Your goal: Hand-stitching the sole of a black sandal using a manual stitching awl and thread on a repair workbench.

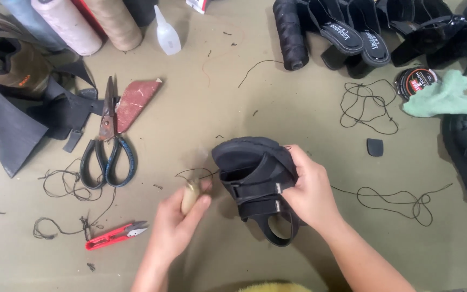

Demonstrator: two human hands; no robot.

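On the table (201, 124) we steady the black sandal (255, 184) in front of us, right hand (312, 192) clamped on its strapped side. Our left hand (177, 221) is closed around a wooden-handled awl (191, 196), black thread (193, 172) trailing; we judge stitching is underway, needing careful aim at the sole edge.

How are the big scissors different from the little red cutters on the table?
The big scissors are dark, with long rusty-looking blades and round black finger loops; the red snips are much smaller, with a bright red body and no loops. The big scissors point up the table; the red snips lie nearly sideways. Both rest untouched left of the left hand.
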